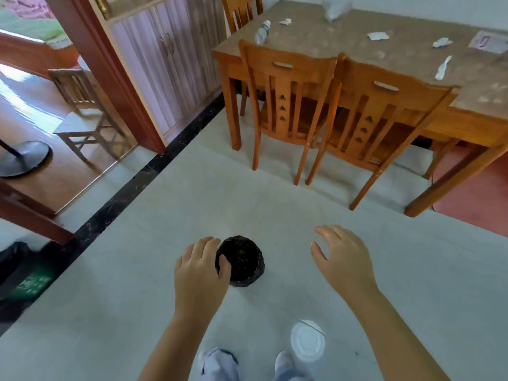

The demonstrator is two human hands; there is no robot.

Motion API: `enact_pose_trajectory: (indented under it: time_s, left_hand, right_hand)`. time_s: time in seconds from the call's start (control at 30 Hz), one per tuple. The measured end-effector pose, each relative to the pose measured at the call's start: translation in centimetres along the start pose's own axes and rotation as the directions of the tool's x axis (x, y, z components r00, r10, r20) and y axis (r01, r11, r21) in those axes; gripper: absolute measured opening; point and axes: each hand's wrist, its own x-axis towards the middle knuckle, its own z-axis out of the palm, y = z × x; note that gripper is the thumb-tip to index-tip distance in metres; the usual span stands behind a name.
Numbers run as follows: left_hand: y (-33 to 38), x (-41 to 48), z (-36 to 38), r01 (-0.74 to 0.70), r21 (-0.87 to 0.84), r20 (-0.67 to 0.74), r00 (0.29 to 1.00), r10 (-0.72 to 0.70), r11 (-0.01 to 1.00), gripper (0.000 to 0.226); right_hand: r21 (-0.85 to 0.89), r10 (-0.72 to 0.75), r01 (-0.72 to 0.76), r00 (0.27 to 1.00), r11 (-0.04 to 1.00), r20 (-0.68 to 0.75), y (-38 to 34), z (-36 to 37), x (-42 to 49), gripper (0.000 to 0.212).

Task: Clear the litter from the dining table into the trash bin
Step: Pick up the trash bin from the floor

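A small trash bin (243, 264) lined with a black bag is seen from above, low in the middle over the tiled floor. My left hand (200, 270) grips its left rim, thumb over the edge. My right hand (341, 259) hovers to the right of the bin, fingers apart and holding nothing. The dining table (343, 42) stands at the upper right. On it lie a plastic bottle (262, 31), a clear plastic bag (336, 9) and several white paper scraps (378, 36), one of them a long strip (443, 67).
Two wooden chairs (288, 89) (384, 116) are pushed in along the table's near side. A white round lid (307, 340) lies on the floor by my feet. A green bin (30, 281) with a black bag stands at the far left, beside a doorway and a cabinet (165, 64).
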Motion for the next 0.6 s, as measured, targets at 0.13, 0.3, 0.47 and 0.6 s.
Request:
enact_pose_trajectory:
  time_s: [0.13, 0.3, 0.47, 0.6]
  left_hand:
    - [-6.3, 3.7, 2.6, 0.059, -0.019, 0.089, 0.994, -0.057, 0.998, 0.024]
    - [-15.3, 9.4, 7.0, 0.067, -0.001, 0.235, 0.970, -0.065, 0.998, 0.028]
    - [-22.8, 13.3, 15.7, 0.159, -0.012, 0.362, 0.921, -0.143, 0.987, 0.029]
    - [-28.2, 13.8, 25.1, 0.465, -0.022, 0.447, 0.797, -0.407, 0.885, 0.033]
  right_hand:
    - [-0.022, 0.054, -0.052, 0.996, 0.998, 0.068, -2.8, 5.2, 4.0, 0.028]
    - [0.036, 0.175, -0.180, 0.978, 0.983, 0.112, -7.0, 13.8, 8.6, 0.027]
    - [0.107, 0.243, -0.260, 0.958, 0.960, 0.152, -7.9, 24.3, 12.5, 0.025]
    - [0.106, 0.249, -0.280, 0.939, 0.954, 0.236, -6.0, 33.8, 13.8, 0.027]
